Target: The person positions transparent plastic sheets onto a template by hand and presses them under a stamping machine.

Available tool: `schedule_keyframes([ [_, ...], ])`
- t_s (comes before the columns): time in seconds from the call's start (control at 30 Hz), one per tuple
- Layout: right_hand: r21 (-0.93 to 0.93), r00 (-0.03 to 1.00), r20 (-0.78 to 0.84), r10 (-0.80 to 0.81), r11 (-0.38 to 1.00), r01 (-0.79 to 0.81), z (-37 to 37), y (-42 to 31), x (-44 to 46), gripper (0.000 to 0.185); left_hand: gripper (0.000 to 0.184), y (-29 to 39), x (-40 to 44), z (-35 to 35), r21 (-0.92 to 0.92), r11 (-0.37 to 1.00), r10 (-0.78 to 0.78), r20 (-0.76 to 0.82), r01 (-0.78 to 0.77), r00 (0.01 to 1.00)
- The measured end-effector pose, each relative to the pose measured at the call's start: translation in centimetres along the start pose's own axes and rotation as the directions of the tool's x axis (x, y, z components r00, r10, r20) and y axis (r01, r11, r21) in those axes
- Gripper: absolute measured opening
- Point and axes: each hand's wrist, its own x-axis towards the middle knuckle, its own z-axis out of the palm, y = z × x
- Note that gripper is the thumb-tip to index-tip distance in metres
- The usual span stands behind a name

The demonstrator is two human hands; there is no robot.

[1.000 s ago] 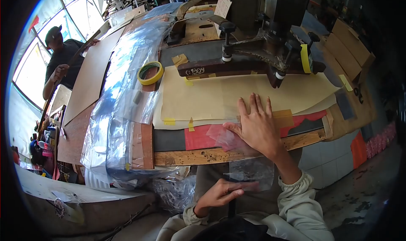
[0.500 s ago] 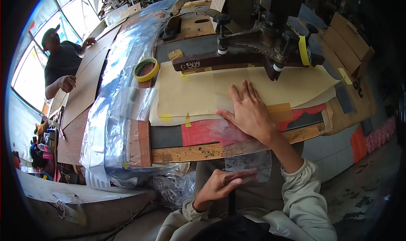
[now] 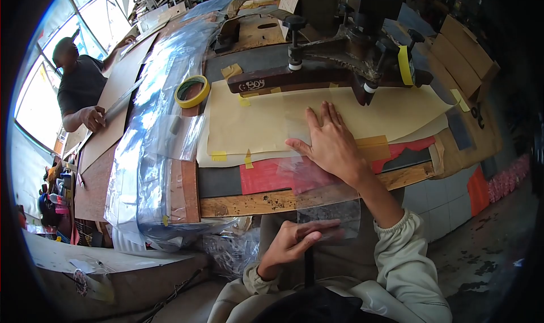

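Note:
My right hand (image 3: 334,147) lies flat with its fingers spread on a cream paper sheet (image 3: 249,125). Under and beside it, a clear plastic sheet (image 3: 326,195) runs over the table's wooden front edge and hangs down. My left hand (image 3: 292,244) is below that edge, with its thumb in front of the hanging plastic and its fingertips seen through it, so the sheet lies between them. Red material (image 3: 263,176) shows beneath the paper, and brown tape (image 3: 373,147) sits just right of my right hand. Bits of yellow tape mark the paper's edges.
A dark clamping bar (image 3: 340,84) on a metal machine head crosses the paper's far side. A yellow tape roll (image 3: 192,92) sits left, beside clear plastic film (image 3: 156,108). At far left, another person (image 3: 82,91) handles a brown board (image 3: 113,113). Cardboard (image 3: 467,57) stands at right.
The view has shifted slightly. My hands keep nearly the same pose on the paper and plastic. The other person's hands have moved, and a long straight strip now shows on their board.

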Motion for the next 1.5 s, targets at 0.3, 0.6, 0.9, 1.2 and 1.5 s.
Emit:
schedule_keyframes([
  [0.3, -0.002, 1.0, -0.025, 0.0, 1.0, 0.0, 0.08, 0.31, 0.23, 0.086, 0.034, -0.44, 0.23, 0.15, -0.024, 0.999, -0.024, 0.001, 0.024, 1.0],
  [0.6, 0.022, 1.0, -0.001, 0.001, 1.0, -0.001, -0.29, 0.19, 0.03, 0.086, 0.035, 0.26, 0.23, -0.09, 0.018, 0.999, -0.031, 0.028, 0.031, 0.999],
  [0.9, -0.008, 1.0, -0.028, -0.005, 1.0, 0.004, -0.01, 0.4, 0.11, 0.084, 0.035, 0.21, 0.41, -0.02, 0.016, 0.999, -0.03, 0.034, 0.03, 0.999],
  [1.2, -0.011, 1.0, -0.027, 0.003, 1.0, -0.003, -0.19, 0.31, 0.01, 0.084, 0.034, 0.21, 0.49, -0.02, 0.024, 1.0, -0.011, 0.034, 0.01, 0.999],
  [1.5, -0.016, 0.999, -0.033, -0.006, 1.0, 0.005, -0.15, 0.29, -0.06, 0.085, 0.035, 0.26, 0.58, -0.1, 0.033, 0.999, -0.009, 0.04, 0.007, 0.999],
])
